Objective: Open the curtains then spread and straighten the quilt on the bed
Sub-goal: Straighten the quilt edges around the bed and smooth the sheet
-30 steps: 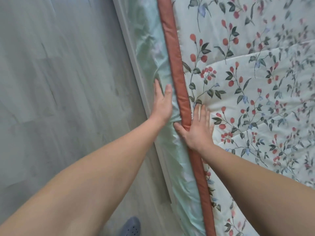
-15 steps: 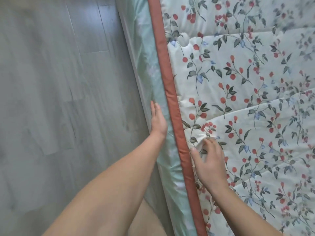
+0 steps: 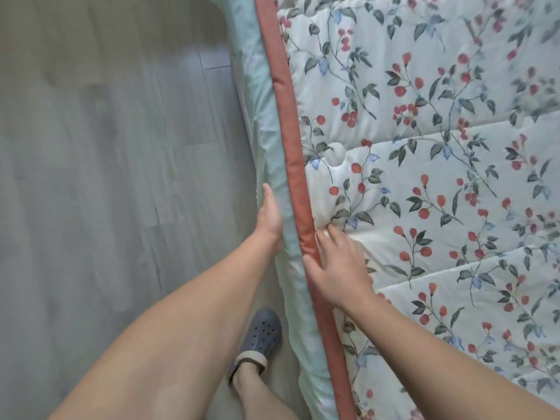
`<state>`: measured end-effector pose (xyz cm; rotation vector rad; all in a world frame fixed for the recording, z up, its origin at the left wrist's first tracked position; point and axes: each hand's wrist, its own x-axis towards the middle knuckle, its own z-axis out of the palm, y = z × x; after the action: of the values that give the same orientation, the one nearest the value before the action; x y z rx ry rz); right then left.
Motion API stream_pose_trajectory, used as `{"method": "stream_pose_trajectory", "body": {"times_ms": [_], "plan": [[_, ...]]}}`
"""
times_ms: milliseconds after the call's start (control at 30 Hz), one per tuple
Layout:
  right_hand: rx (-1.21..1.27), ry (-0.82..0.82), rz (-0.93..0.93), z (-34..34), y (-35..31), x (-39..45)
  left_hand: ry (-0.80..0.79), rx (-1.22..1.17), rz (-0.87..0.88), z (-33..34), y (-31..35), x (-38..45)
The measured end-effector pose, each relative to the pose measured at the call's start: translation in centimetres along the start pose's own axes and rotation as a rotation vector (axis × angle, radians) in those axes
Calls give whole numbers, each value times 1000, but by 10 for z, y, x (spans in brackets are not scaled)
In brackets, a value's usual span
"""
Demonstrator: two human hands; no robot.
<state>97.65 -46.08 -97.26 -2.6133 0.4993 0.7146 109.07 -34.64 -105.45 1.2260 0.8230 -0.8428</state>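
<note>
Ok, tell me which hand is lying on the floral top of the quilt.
The right hand: it lies flat on the white floral quilt beside the rust-red border strip. The left hand presses the pale green side fabric instead.

both arms outstretched, left hand [image 3: 270, 214] flat, right hand [image 3: 341, 266] fingers spread.

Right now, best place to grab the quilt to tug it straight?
Pinch the quilt by its rust-red piped edge, coming from the floor side, thumb on top, where the right hand lies. The edge is a raised, firm roll along the bed side; the padded floral top lies flat and offers no grip.
</note>
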Motion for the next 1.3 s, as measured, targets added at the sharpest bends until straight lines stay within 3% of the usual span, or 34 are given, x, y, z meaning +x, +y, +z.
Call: {"method": "stream_pose_trajectory", "body": {"times_ms": [67, 133, 233, 300, 467, 567, 633, 700, 833, 967, 1033, 1133, 1200, 1300], "plan": [[259, 191, 9, -41, -18, 27, -41, -11, 4, -4, 28, 11], [351, 302, 27, -72, -45, 72, 16, -20, 102, -6, 73, 38], [259, 270, 75, -81, -81, 158, 10, 33, 241, 13, 161, 61], [149, 218, 108, -70, -94, 191, 21, 65, 299, 28, 185, 75], [-75, 34, 233, -78, -116, 208, -99, 38, 8, 1, 212, 103], [-13, 114, 305, -125, -137, 232, -120, 117, 39, -6, 280, 98], [122, 242, 299, -154, -163, 270, -118, 99, 110, -2, 337, 109], [183, 256, 242, -168, -183, 307, -67, 90, 141, 8, 370, 132], [80, 45, 234, -172, -217, 370, -37, 144, 190, 31, 439, 179], [-28, -80, 239, -160, -222, 377, -23, 349, 392, 57, 471, 214], [-40, -136, 185, -162, -213, 372, 19, 379, 380, 50, 465, 232], [-40, -228, 173, -188, -198, 379, 44, 386, 193, 45, 481, 257], [4, -204, 198, -205, -203, 387, 99, 435, 192, 44, 512, 258], [136, 59, 254, -235, -219, 413, 107, 534, 256, 60, 555, 261]]}}
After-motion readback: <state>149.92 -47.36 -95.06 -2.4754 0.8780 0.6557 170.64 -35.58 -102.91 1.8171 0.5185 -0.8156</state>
